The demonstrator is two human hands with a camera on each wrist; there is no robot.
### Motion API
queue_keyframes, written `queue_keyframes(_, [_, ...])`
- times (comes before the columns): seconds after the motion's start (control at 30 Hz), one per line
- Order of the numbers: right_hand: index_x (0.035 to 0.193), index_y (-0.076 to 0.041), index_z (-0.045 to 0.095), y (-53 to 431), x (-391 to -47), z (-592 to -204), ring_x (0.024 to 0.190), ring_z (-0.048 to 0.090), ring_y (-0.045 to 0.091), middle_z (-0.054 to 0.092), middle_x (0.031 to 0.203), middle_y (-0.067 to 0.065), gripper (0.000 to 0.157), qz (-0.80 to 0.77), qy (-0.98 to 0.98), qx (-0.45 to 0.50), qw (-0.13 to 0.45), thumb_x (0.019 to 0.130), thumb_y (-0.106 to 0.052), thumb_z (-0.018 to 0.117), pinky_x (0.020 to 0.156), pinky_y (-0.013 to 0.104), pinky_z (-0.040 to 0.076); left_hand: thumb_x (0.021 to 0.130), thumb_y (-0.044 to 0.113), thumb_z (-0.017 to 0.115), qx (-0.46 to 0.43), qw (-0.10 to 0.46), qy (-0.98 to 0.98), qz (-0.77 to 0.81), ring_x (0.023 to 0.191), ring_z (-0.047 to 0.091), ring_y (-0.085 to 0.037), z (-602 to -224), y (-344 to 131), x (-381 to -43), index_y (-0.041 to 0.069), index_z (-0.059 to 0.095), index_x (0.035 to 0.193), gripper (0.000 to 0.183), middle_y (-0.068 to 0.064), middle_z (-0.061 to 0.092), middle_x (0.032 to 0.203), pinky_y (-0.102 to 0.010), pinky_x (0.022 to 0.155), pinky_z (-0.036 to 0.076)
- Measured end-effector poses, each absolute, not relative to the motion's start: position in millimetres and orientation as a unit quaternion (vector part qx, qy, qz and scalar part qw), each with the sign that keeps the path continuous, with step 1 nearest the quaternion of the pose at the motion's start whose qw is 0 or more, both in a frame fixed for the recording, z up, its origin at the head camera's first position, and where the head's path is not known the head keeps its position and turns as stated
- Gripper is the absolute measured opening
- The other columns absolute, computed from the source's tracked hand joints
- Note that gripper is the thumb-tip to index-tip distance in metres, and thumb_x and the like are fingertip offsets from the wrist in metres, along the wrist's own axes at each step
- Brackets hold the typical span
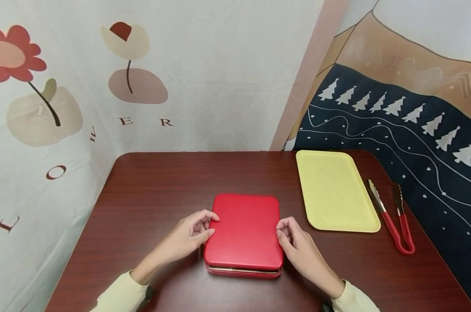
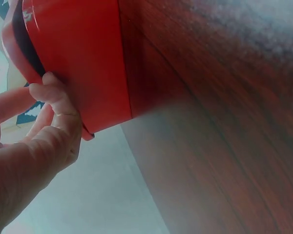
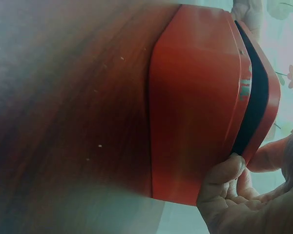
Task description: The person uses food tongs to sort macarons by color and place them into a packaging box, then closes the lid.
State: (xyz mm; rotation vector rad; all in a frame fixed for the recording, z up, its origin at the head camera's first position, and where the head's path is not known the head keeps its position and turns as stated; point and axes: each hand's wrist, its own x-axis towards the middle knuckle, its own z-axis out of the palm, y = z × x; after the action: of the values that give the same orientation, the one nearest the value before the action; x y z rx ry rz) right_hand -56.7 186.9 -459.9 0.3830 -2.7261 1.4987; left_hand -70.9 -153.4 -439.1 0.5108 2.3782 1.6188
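A red rectangular tin (image 3: 195, 102) stands on the table, its lid (image 1: 245, 229) raised along the near edge so that a dark gap shows. My left hand (image 1: 194, 229) holds the lid's left side, with a finger over the top and the thumb at the edge. On the opposite side, my right hand (image 1: 298, 242) pinches the lid's rim between thumb and curled fingers. Both wrist views show fingertips right at the gap under the lid. What lies inside the tin is hidden.
A yellow tray (image 1: 338, 190) lies to the right at the back of the brown table (image 1: 165, 182). Beside it, near the right edge, are red-handled metal tongs (image 1: 393, 227), spread apart. Printed curtains (image 1: 220, 78) hang behind the table.
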Motion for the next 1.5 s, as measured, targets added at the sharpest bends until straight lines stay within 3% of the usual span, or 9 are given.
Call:
queue_keyframes(0.2, [0.115,-0.017,0.06,188.7,-45.4,-468.7,0.07,0.054,0.003,0.056,0.082,-0.014,0.022,0.464,-0.873,0.147,0.032,0.103,-0.002,0.071,0.06,0.023,0.047,0.1,0.003,0.077,0.184,0.092,0.826,0.525,0.074,0.063,-0.014,-438.4,-153.2,-63.2,0.005,0.066,0.124,0.027,-0.003,0.061,0.097,-0.024,0.065,0.055])
queue_keyframes(0.33, [0.12,-0.011,0.058,189.3,-40.2,-472.5,0.068,0.052,0.002,0.054,0.082,-0.013,0.026,0.461,-0.871,0.161,0.045,0.101,-0.002,0.073,0.059,0.022,0.047,0.101,0.004,0.077,0.149,0.1,0.814,0.552,0.071,0.063,-0.017,-441.3,-154.5,-54.7,0.002,0.058,0.123,0.03,-0.006,0.061,0.095,-0.027,0.058,0.055])
queue_keyframes(0.5, [0.125,-0.003,0.052,194.7,-32.6,-471.3,0.061,0.057,0.009,0.06,0.079,-0.004,0.032,0.543,-0.832,0.093,-0.071,0.104,-0.012,0.075,0.055,0.025,0.052,0.106,0.009,0.072,0.105,0.161,0.767,0.613,0.059,0.065,-0.025,-449.8,-153.2,-35.8,-0.002,0.049,0.116,0.027,-0.01,0.062,0.087,-0.038,0.049,0.059])
queue_keyframes(0.6, [0.111,-0.002,0.055,199.4,-27.6,-470.2,0.057,0.062,0.015,0.064,0.074,0.004,0.026,0.58,-0.797,0.061,-0.157,0.108,-0.021,0.072,0.052,0.03,0.057,0.11,0.016,0.068,0.091,0.205,0.749,0.623,0.059,0.069,-0.027,-455.0,-152.8,-24.6,0.001,0.052,0.103,0.023,-0.011,0.067,0.079,-0.041,0.051,0.062])
queue_keyframes(0.73, [0.093,-0.004,0.059,203.6,-23.2,-470.7,0.06,0.069,0.019,0.07,0.071,0.005,0.031,0.581,-0.785,0.082,-0.198,0.111,-0.027,0.067,0.059,0.033,0.062,0.112,0.021,0.065,0.084,0.236,0.742,0.622,0.065,0.075,-0.03,-459.7,-153.3,-15.9,0.005,0.053,0.094,0.027,-0.014,0.072,0.078,-0.042,0.061,0.066])
queue_keyframes(0.83, [0.091,-0.006,0.059,204.6,-20.4,-471.1,0.064,0.073,0.02,0.073,0.072,0.002,0.03,0.577,-0.787,0.093,-0.198,0.111,-0.027,0.067,0.065,0.03,0.061,0.113,0.02,0.064,0.088,0.238,0.741,0.622,0.074,0.078,-0.031,-462.8,-153.8,-12.4,0.005,0.054,0.094,0.026,-0.013,0.075,0.087,-0.038,0.066,0.066])
queue_keyframes(0.97, [0.091,-0.008,0.056,204.2,-16.8,-469.8,0.068,0.075,0.019,0.074,0.073,-0.001,0.029,0.566,-0.796,0.101,-0.19,0.11,-0.025,0.068,0.071,0.026,0.058,0.112,0.018,0.064,0.093,0.227,0.746,0.619,0.081,0.081,-0.029,-463.6,-154.0,-9.8,0.006,0.054,0.092,0.026,-0.012,0.076,0.1,-0.028,0.061,0.059])
queue_keyframes(1.13, [0.09,-0.01,0.056,203.6,-12.2,-469.8,0.069,0.073,0.015,0.073,0.075,-0.005,0.027,0.556,-0.805,0.126,-0.162,0.11,-0.023,0.069,0.071,0.026,0.058,0.111,0.02,0.066,0.094,0.22,0.755,0.611,0.084,0.081,-0.028,-460.8,-154.3,-8.6,0.006,0.054,0.091,0.027,-0.012,0.074,0.112,-0.024,0.057,0.053])
queue_keyframes(1.5, [0.09,-0.012,0.054,201.6,-7.4,-473.6,0.068,0.071,0.01,0.069,0.076,-0.009,0.026,0.549,-0.814,0.14,-0.129,0.11,-0.02,0.069,0.068,0.028,0.059,0.111,0.019,0.068,0.085,0.195,0.768,0.604,0.08,0.081,-0.025,-462.1,-150.0,-4.0,0.006,0.053,0.089,0.03,-0.01,0.073,0.092,-0.022,0.053,0.049])
